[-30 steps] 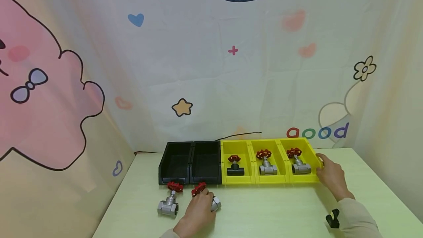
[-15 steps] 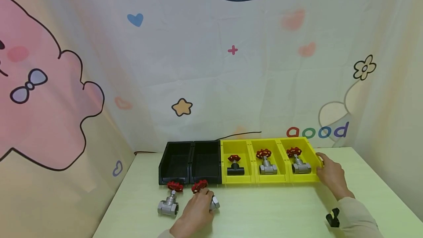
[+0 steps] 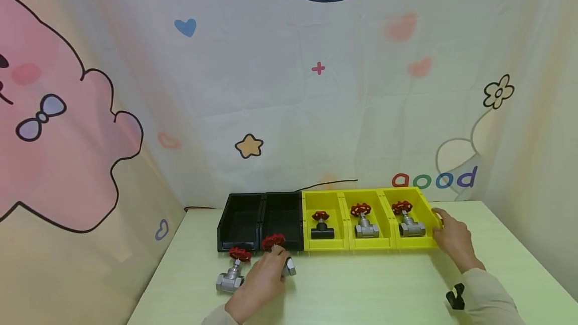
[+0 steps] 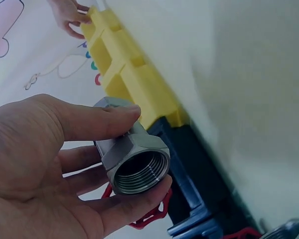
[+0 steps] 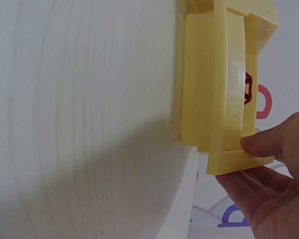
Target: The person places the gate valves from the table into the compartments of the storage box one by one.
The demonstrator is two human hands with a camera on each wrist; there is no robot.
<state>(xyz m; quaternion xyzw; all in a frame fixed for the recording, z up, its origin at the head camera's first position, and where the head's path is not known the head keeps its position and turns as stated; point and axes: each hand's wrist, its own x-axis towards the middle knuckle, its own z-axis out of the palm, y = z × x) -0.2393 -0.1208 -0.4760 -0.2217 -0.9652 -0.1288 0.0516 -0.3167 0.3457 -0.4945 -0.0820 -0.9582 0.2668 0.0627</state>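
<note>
Left hand (image 3: pixel 264 279): pinching silver valve (image 4: pixel 123 153); guide gently.
Right hand (image 3: pixel 453 241): gripping rightmost yellow bin (image 3: pixel 416 243); brace steadily.
Right black bin (image 3: pixel 295 245): avoid knocking near side.

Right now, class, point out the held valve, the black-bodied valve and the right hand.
Held valve (image 4: pixel 133 144), left wrist view: hexagonal collar.
Black-bodied valve (image 3: pixel 322 233), head view: black body.
Right hand (image 3: pixel 454 240), head view: back of the hand.
</note>
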